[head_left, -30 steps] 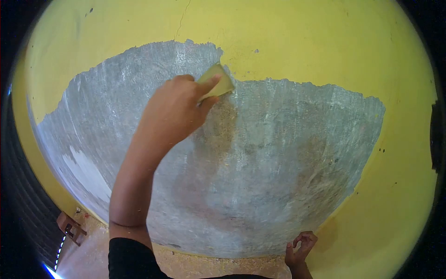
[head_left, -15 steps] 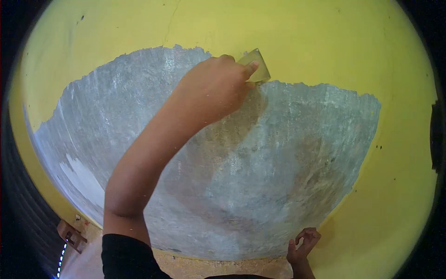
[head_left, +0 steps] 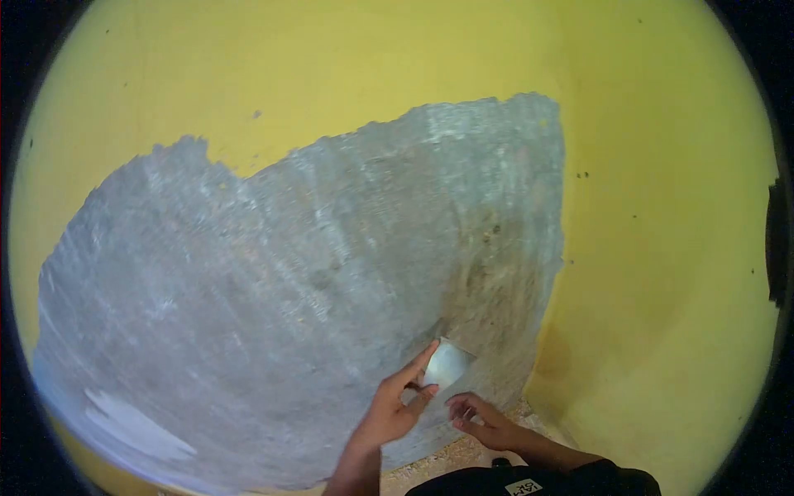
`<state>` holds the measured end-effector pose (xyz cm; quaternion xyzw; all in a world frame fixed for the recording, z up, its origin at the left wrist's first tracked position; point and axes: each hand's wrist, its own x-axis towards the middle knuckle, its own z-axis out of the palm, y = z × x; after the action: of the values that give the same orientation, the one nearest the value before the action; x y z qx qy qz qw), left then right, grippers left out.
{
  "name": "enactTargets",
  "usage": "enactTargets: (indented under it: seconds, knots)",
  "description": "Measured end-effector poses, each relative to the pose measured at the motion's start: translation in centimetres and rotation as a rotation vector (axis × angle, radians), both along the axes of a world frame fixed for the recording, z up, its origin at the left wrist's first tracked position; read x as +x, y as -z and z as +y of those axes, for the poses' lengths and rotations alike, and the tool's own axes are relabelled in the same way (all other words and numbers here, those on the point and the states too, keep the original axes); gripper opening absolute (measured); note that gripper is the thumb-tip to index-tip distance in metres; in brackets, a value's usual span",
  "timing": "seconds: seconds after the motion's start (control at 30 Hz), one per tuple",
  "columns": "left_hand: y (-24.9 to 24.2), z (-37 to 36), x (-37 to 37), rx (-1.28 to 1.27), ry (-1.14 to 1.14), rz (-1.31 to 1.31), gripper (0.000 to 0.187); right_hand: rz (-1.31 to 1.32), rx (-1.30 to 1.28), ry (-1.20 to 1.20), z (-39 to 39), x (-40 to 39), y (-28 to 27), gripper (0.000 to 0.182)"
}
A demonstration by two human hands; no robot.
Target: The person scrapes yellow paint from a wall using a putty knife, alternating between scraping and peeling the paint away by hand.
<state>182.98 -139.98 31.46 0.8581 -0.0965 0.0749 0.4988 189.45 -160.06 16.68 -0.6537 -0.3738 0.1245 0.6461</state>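
My left hand (head_left: 395, 411) holds a flat metal scraper (head_left: 449, 364) between thumb and fingers, with the index finger stretched along its side. The scraper's broad blade faces up and catches the light, low in front of the wall's bare grey patch (head_left: 331, 273). Just right of it is my right hand (head_left: 481, 420), its fingers loosely bent and the thumb apart, with nothing showing in it. The grey patch has a ragged upper edge against the yellow paint (head_left: 347, 66). Brownish stains mark its right part.
At the right a second yellow wall (head_left: 662, 273) meets the patched wall in a corner. A whitish patch (head_left: 141, 426) shows at the lower left. Speckled flooring (head_left: 442, 463) runs along the wall's foot. A dark object (head_left: 776, 244) stands at the far right edge.
My left hand has come down from the patch's upper edge with the scraper, close to my right hand. The view has turned toward the right corner.
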Motion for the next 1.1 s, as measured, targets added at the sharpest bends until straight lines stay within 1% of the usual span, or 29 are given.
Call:
enactTargets:
  seconds: [0.07,0.1,0.13,0.2,0.23,0.27,0.3,0.33,0.37,0.4,0.43,0.5,0.53,0.57,0.6,0.63,0.7,0.73,0.77,0.8,0.83,0.87,0.9,0.93,0.97,1.0,1.03,1.07,1.1]
  knots:
    - [3.6,-2.0,0.8,-0.149,-0.103,-0.256,0.077,0.360,0.157,-0.262,0.3,-0.6,0.4,0.051]
    - [5.2,-2.8,1.3,-0.255,-0.115,-0.263,0.078,0.408,0.173,-0.209,0.4,-1.2,0.5,0.050]
    - [5.6,-3.7,1.4,-0.251,-0.095,-0.260,0.078,0.406,0.184,-0.192,0.3,-1.4,0.2,0.050]
    - [6.0,-5.5,1.1,-0.156,-0.255,-0.359,0.075,0.311,0.327,-0.139,-0.5,-1.8,0.0,0.047]
    - [5.9,-6.4,1.2,-0.123,-0.320,-0.388,0.070,0.319,0.334,-0.127,-1.2,-2.0,-0.5,0.047]
    - [6.1,-6.7,1.4,-0.120,-0.310,-0.378,0.070,0.411,0.299,-0.130,-2.2,-1.8,-1.5,0.047]
    - [6.3,-7.0,1.6,-0.019,-0.313,-0.400,0.073,0.502,0.261,-0.133,-3.1,-1.6,-1.9,0.047]
    - [6.4,-7.3,2.0,0.077,-0.315,-0.425,0.076,0.505,0.263,-0.120,-3.5,-1.6,-1.5,0.047]
    - [6.6,-7.7,2.5,0.070,-0.303,-0.424,0.076,0.473,0.271,-0.042,-3.9,-1.4,-1.0,0.046]
    - [6.9,-8.0,3.0,0.138,-0.276,-0.469,0.074,0.437,0.279,0.035,-4.4,-1.0,-0.7,0.045]
    - [7.1,-8.4,3.6,0.207,-0.251,-0.513,0.073,0.433,0.277,0.047,-5.0,-0.5,-0.6,0.045]
    - [7.9,-9.5,4.8,0.235,-0.243,-0.506,0.072,0.237,0.197,0.206,-6.5,-0.4,-0.4,0.045]
    - [8.3,-10.1,5.2,0.269,-0.243,-0.504,0.071,0.246,0.188,0.212,-7.3,-0.1,0.1,0.045]
    - [8.6,-10.7,5.7,0.261,-0.239,-0.496,0.071,0.149,0.097,0.264,-8.0,0.4,0.8,0.046]
    - [8.9,-11.2,6.3,0.225,-0.226,-0.402,0.070,0.047,0.007,0.314,-8.7,1.0,1.3,0.047]
    - [9.1,-11.7,6.9,0.188,-0.214,-0.306,0.069,0.049,-0.002,0.319,-9.4,1.5,1.6,0.047]
    - [10.0,-12.2,8.5,0.143,-0.187,-0.273,0.066,-0.006,-0.063,0.252,-10.6,2.8,1.6,0.071]
    - [10.5,-12.5,9.2,0.107,-0.164,-0.244,0.064,-0.005,-0.073,0.254,-11.2,3.3,1.2,0.071]
    - [11.0,-12.7,9.8,0.098,-0.165,-0.241,0.064,-0.014,-0.094,0.185,-11.9,3.6,0.5,0.070]
    - [11.7,-12.7,10.3,0.056,-0.155,-0.161,0.064,-0.025,-0.111,0.115,-12.6,4.1,0.0,0.070]
    - [12.3,-12.7,11.0,0.015,-0.144,-0.084,0.065,-0.029,-0.114,0.113,-13.3,4.7,-0.4,0.070]
    - [12.9,-12.8,11.4,0.013,-0.147,-0.086,0.065,-0.044,-0.171,0.068,-13.9,5.3,-0.8,0.064]
    - [13.2,-13.0,11.6,-0.013,-0.151,-0.031,0.065,-0.058,-0.229,0.022,-14.3,6.0,-1.0,0.060]
    - [13.3,-13.0,11.9,-0.039,-0.155,0.025,0.065,-0.056,-0.232,0.019,-14.2,7.1,-0.8,0.060]
    - [13.2,-12.8,12.0,-0.042,-0.159,0.033,0.065,-0.379,-0.102,-0.023,-13.7,8.1,-0.5,0.045]
    - [12.8,-12.7,11.8,-0.143,-0.112,0.059,0.067,-0.694,0.033,-0.068,-13.1,8.9,0.0,0.036]
    - [12.7,-12.4,11.8,-0.249,-0.068,0.081,0.068,-0.685,0.027,-0.079,-12.6,8.8,1.4,0.036]
    - [13.0,-11.9,11.7,-0.259,-0.074,0.085,0.068,-0.679,-0.157,-0.242,-11.9,8.1,3.8,0.046]
    - [13.5,-11.0,11.6,-0.327,0.011,0.174,0.071,-0.666,-0.340,-0.398,-11.1,8.0,5.3,0.057]
